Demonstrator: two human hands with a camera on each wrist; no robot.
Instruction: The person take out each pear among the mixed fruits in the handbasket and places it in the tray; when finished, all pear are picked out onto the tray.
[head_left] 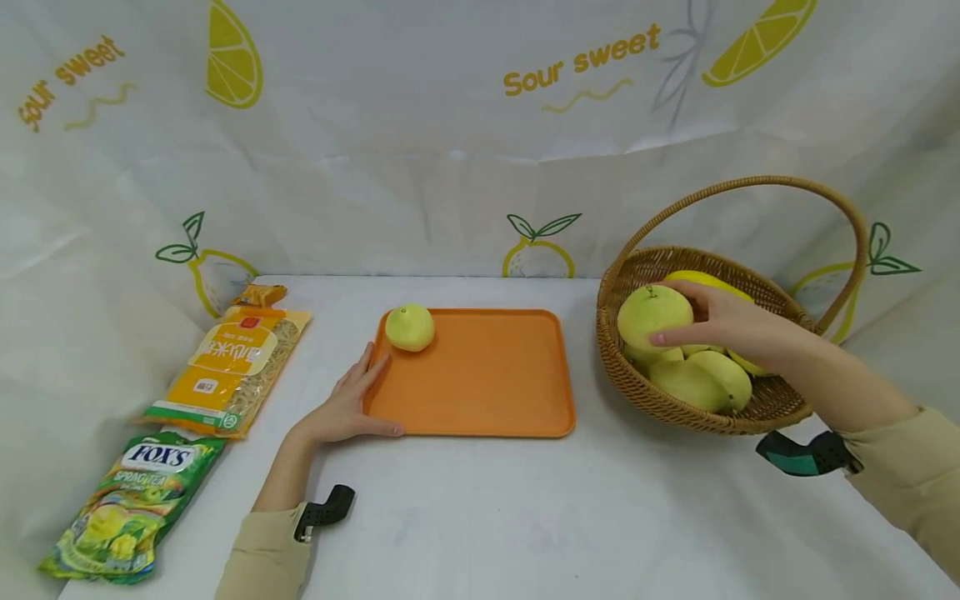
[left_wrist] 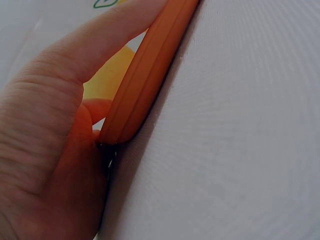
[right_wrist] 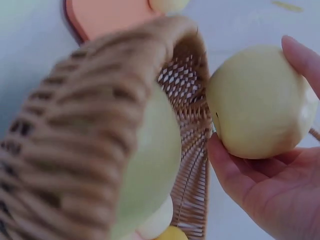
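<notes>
My right hand (head_left: 720,317) grips a round pale green fruit (head_left: 651,323) over the left part of a wicker basket (head_left: 780,417). In the right wrist view the thumb and fingers lie on opposite sides of this fruit (right_wrist: 260,102). More pale green fruits (head_left: 697,383) lie beneath it in the basket, with a yellow one (head_left: 708,282) behind, partly hidden by the hand. My left hand (head_left: 341,410) rests at the near left corner of an orange tray (head_left: 480,375), thumb along the front rim, fingers stretched along the left side. A similar fruit (head_left: 409,327) sits in the tray's far left corner.
On the left lie a yellow food packet (head_left: 232,367), a green FOX'S candy bag (head_left: 135,508) and a small orange packet (head_left: 259,295). The basket's tall handle (head_left: 772,180) arches above the fruit. A printed white curtain (head_left: 420,167) hangs behind the table.
</notes>
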